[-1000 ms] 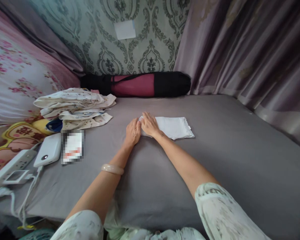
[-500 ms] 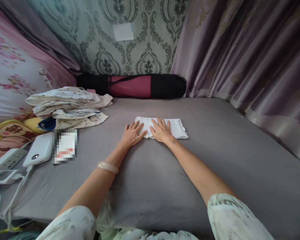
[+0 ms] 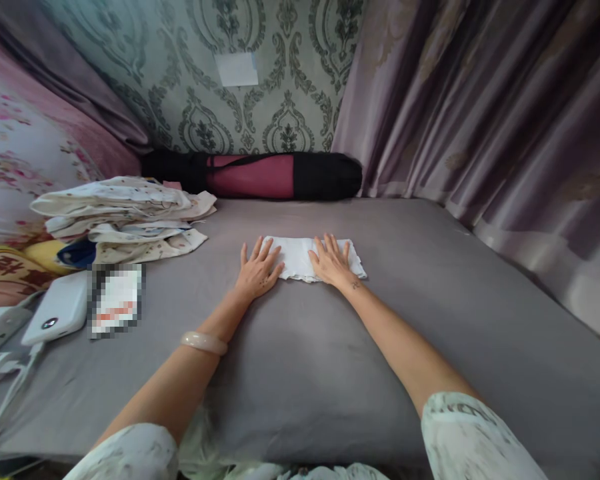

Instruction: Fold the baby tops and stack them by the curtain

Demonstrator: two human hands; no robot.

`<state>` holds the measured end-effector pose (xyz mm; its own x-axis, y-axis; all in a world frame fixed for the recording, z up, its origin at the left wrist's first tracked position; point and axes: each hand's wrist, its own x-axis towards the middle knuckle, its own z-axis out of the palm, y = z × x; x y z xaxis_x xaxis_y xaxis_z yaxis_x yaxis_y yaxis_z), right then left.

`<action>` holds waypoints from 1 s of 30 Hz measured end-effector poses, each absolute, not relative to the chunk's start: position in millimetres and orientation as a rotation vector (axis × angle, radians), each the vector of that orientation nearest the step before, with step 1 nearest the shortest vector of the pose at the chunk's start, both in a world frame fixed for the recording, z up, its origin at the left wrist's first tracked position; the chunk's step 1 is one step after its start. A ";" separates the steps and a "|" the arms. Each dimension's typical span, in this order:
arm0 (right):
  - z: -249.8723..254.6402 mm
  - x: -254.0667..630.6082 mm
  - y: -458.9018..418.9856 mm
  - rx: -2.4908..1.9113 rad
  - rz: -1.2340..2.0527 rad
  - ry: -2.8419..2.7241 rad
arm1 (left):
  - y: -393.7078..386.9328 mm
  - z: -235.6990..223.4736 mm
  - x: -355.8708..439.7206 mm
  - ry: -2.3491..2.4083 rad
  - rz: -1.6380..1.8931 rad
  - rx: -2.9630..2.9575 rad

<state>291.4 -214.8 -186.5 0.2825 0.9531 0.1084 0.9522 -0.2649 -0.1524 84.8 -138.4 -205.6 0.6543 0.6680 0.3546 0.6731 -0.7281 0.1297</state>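
The folded white cloth [image 3: 296,259] is held flat on the grey bed [image 3: 310,380] by the left hand [image 3: 257,275] at its left end and the right hand [image 3: 331,267] towards its right, fingers [image 3: 257,247] spread apart, seemingly so that pressure is shared evenly.

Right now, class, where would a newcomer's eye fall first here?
The left hand spreads over the left edge of a central folded white cloth, the right hand over its right half. Behind, a maroon-and-black cylindrical bag lies below the damask wallpaper; a pile of printed fabric sits at left.
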 end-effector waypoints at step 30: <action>-190.7 339.9 -249.7 -2.498 0.052 -1.728 | -122.7 -199.2 109.9 -1.239 -0.229 -2.959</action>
